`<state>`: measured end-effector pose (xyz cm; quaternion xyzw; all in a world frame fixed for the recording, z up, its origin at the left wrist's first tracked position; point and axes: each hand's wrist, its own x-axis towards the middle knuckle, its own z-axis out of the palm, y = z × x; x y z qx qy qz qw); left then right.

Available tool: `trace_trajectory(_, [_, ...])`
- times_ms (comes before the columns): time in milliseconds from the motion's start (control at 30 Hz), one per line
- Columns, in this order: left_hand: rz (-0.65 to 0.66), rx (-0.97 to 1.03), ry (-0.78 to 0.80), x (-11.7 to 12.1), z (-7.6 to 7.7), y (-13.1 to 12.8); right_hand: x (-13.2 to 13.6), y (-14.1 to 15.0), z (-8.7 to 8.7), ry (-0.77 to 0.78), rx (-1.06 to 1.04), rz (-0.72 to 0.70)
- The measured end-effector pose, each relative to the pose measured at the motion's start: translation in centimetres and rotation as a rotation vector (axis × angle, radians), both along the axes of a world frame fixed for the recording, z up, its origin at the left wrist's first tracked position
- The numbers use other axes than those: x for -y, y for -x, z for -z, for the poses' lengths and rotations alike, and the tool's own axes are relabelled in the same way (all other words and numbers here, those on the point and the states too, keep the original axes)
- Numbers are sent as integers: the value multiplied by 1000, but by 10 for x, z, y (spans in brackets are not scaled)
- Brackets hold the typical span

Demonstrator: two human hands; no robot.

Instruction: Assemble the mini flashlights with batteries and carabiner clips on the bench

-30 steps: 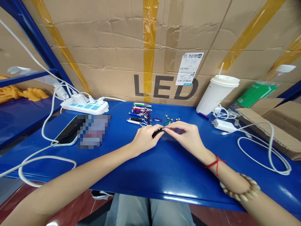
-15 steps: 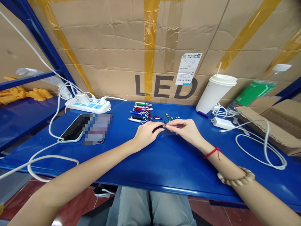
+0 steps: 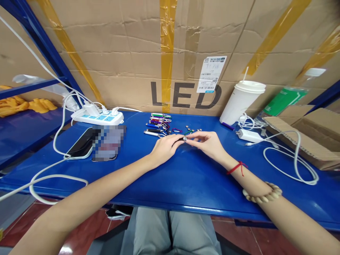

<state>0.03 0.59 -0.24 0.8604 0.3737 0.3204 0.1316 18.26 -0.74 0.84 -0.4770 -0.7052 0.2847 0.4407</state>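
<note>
My left hand (image 3: pixel 165 148) is closed round a small black keychain flashlight (image 3: pixel 179 140), held just above the blue table (image 3: pixel 170 184). My right hand (image 3: pixel 205 142) pinches a small silver button cell (image 3: pixel 185 139) right at the flashlight's open end. Behind the hands lies a row of several coloured keychain flashlights (image 3: pixel 158 124) with carabiner clips, and a few loose button cells (image 3: pixel 193 130) beside them.
A white power strip (image 3: pixel 97 117) with plugs sits at the back left, a phone (image 3: pixel 82 146) in front of it. A white lidded cup (image 3: pixel 239 102), a white charger (image 3: pixel 247 135) with looped cable and a cardboard box (image 3: pixel 308 134) stand on the right. Large cartons wall the back.
Both hands have shifted slightly away from me with the flashlight; the right fingers now hold a button cell at its end. The view has tilted a little.
</note>
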Motion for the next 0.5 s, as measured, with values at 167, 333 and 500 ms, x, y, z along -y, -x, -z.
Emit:
trace_trajectory(167, [1,-4,-19,-1,2,0,0,2,2,-16,-35,-71])
trace_trajectory(333, [8,-25,-8,0,1,-1,2,4,1,-32,-43,-85])
trace_trajectory(500, [19,-7,7,2,-2,-1,2,3,-3,-65,-57,-49])
